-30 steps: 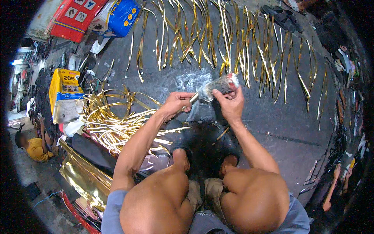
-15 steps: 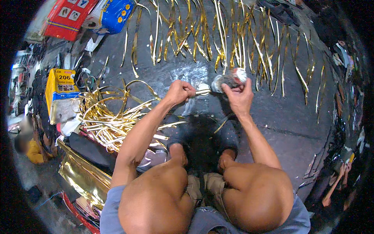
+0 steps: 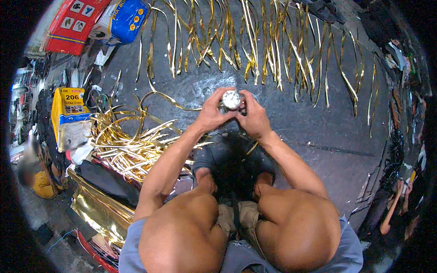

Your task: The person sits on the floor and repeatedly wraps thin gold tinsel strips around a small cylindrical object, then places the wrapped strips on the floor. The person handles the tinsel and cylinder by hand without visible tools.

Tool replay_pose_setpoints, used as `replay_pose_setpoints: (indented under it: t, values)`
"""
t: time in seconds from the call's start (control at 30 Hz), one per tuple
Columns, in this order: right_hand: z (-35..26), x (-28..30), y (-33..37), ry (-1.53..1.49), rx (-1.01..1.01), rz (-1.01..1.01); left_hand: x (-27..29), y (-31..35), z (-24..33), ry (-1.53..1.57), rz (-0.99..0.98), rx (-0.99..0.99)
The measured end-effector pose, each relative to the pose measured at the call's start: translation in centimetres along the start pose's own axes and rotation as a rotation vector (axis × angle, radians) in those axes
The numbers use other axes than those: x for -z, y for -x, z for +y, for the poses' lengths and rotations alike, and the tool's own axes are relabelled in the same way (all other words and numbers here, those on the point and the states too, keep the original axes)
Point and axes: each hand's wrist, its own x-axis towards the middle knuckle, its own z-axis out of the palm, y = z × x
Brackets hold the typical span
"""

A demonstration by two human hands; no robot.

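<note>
Between my hands is a small round can-like object (image 3: 231, 99); its end is crusted silvery white and faces up at me. My left hand (image 3: 214, 111) is closed against its left side, and my right hand (image 3: 256, 116) grips its right side. My thumbs nearly meet below it. A thin gold strip (image 3: 175, 103) runs from the left to my left hand; its end is hidden at the fingers. The tangled pile of shiny gold strips (image 3: 132, 141) lies left of my forearm. Beneath my hands the dark work surface (image 3: 200, 88) bears whitish smears.
Many gold strips (image 3: 255, 50) lie in a row along the far side. At left stands a yellow and blue tin (image 3: 70, 111); red (image 3: 73, 25) and blue (image 3: 125, 22) packages sit at far left. A gold sheet (image 3: 100, 209) lies near my left thigh. Another person (image 3: 43, 182) is at the left edge.
My right hand has brought the can-like object left and turned its whitish end up. My left hand has shifted slightly right to meet it. The view has tilted a little.
</note>
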Motion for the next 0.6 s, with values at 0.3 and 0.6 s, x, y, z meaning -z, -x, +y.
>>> replay_pose_setpoints:
  t: [0.3,0.6]
  values:
    - [9.1,-3.0,-2.7,-0.314,-0.655,-0.037,-0.7,-0.9,0.6,-0.018,-0.032,0.014]
    - [0.7,7.1,-2.2,-1.064,-0.562,0.165,-0.5,-0.6,0.1,-0.072,0.007,-0.013]
